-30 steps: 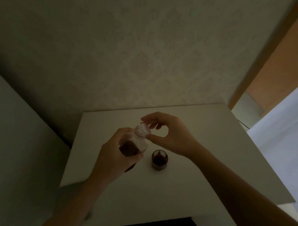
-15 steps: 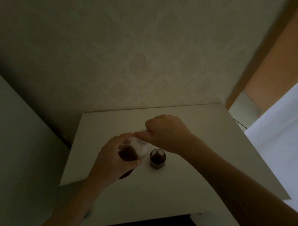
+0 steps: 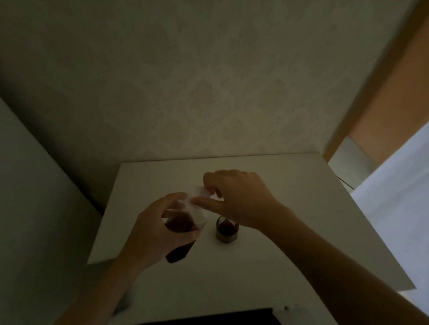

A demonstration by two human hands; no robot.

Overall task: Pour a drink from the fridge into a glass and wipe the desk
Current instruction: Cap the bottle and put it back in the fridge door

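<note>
Left hand grips the tilted bottle; right hand pinches its cap (glass beside).

The clear plastic bottle with dark liquid shows thin, translucent walls with a faint sheen; its pale plastic cap looks smooth. The small faceted clear glass tumbler appears hard and slightly glossy. The white flat desk top reads smooth and matt. The pale patterned wallpaper looks matt with a faint embossed texture.
</note>
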